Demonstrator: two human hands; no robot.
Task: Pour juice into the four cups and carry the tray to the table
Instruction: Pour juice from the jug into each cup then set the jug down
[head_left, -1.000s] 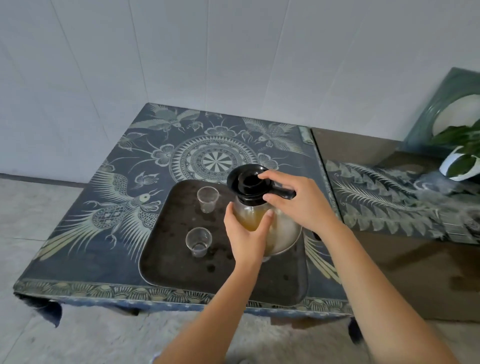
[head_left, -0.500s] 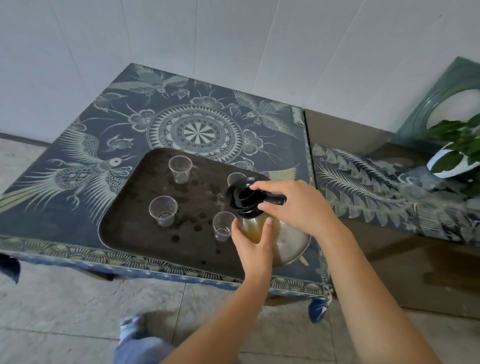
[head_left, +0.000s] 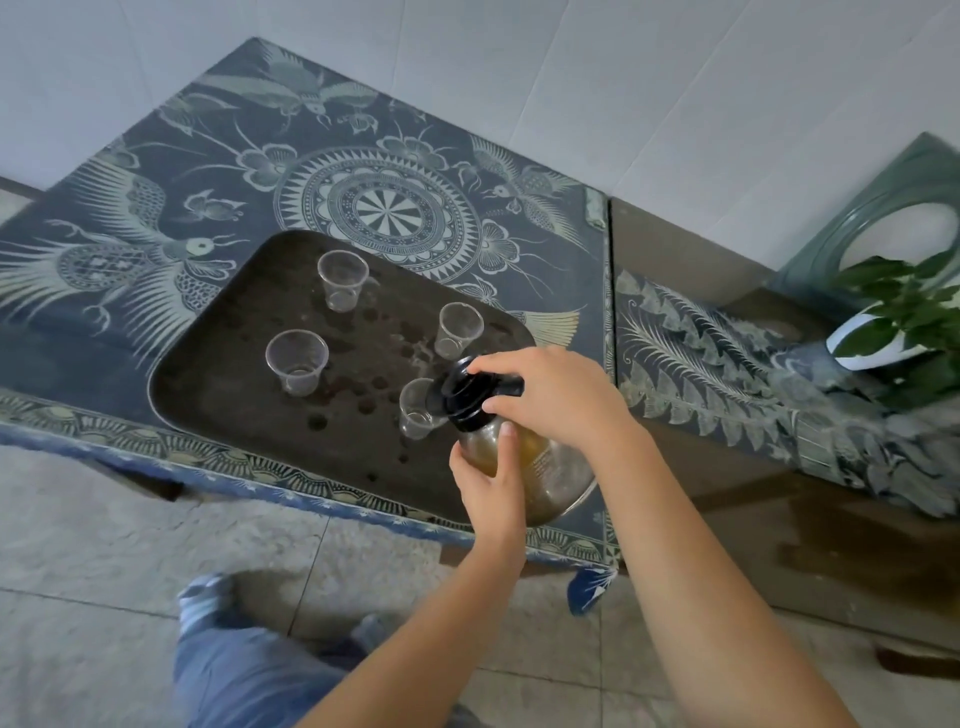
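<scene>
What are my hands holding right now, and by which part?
Both hold the jug: the right hand grips its black handle beside the lid, and the left hand wraps the glass body just below.

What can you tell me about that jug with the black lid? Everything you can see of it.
The jug looks like clear glass, round-bellied, with a black ribbed lid and a short black handle. Amber juice shows inside. It is tilted, lid toward the nearest cup, over the near right corner of the dark tray. The right hand grips the handle; the left hand holds its neck. Whether its base rests on the tray cannot be told.
</scene>
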